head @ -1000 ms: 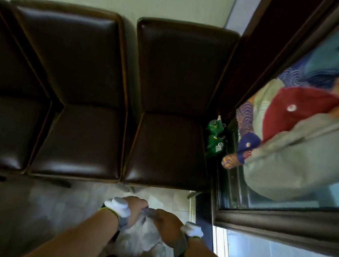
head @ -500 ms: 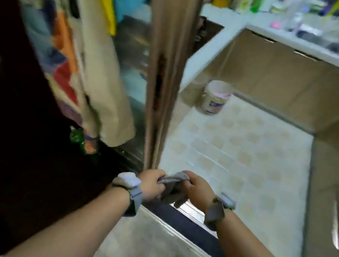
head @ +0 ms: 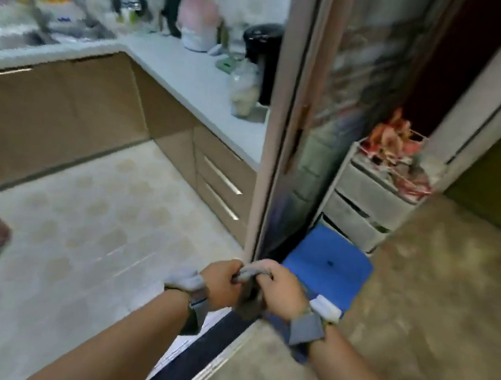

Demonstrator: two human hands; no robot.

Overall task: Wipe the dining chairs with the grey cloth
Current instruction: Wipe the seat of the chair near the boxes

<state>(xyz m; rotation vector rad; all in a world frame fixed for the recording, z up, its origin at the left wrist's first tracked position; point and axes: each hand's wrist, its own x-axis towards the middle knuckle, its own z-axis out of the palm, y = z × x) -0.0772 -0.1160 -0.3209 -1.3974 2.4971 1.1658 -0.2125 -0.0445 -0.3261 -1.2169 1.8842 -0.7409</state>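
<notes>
- Head view: I saw my left hand and right hand both curled tight around the cloth, bunched between them just in front of the door frame.
- The stool sat right of the frame, beside the drawers.
- The counter lay left of the frame.
- No chairs showed.

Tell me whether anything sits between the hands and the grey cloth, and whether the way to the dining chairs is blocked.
Nothing separates them: the left hand and right hand both grip the grey cloth bunched between them. No dining chair is in view; the camera faces a kitchen doorway with a door frame ahead, so that path cannot be judged.
</notes>
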